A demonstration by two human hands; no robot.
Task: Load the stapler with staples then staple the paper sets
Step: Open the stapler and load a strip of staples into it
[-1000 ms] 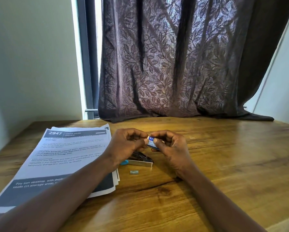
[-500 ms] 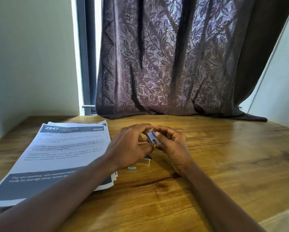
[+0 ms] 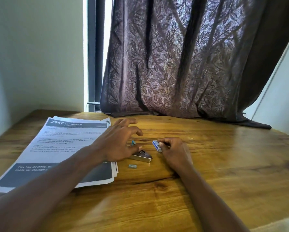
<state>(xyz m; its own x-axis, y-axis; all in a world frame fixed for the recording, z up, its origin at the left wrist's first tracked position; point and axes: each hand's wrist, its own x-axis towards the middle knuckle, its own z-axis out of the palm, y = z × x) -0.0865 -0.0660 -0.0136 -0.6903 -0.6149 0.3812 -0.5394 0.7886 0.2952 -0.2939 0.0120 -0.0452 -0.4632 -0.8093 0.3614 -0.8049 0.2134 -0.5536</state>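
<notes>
A small metal stapler (image 3: 143,157) lies open on the wooden table (image 3: 224,164), its teal end (image 3: 133,142) raised. My left hand (image 3: 118,143) hovers over the stapler with fingers spread, holding nothing that I can see. My right hand (image 3: 173,150) pinches a small blue and white staple box (image 3: 156,145) low over the table, just right of the stapler. A short strip of staples (image 3: 132,166) lies on the table in front of the stapler. A stack of printed paper sets (image 3: 60,148) lies to the left, partly under my left forearm.
A dark patterned curtain (image 3: 182,64) hangs behind the table and drapes onto its far edge. A white wall (image 3: 35,56) stands at the left, and a window frame (image 3: 96,64) beside it.
Both hands held the staple box together; now my left hand has let go and moved down left over the stapler. My right hand keeps the box and has lowered it.
</notes>
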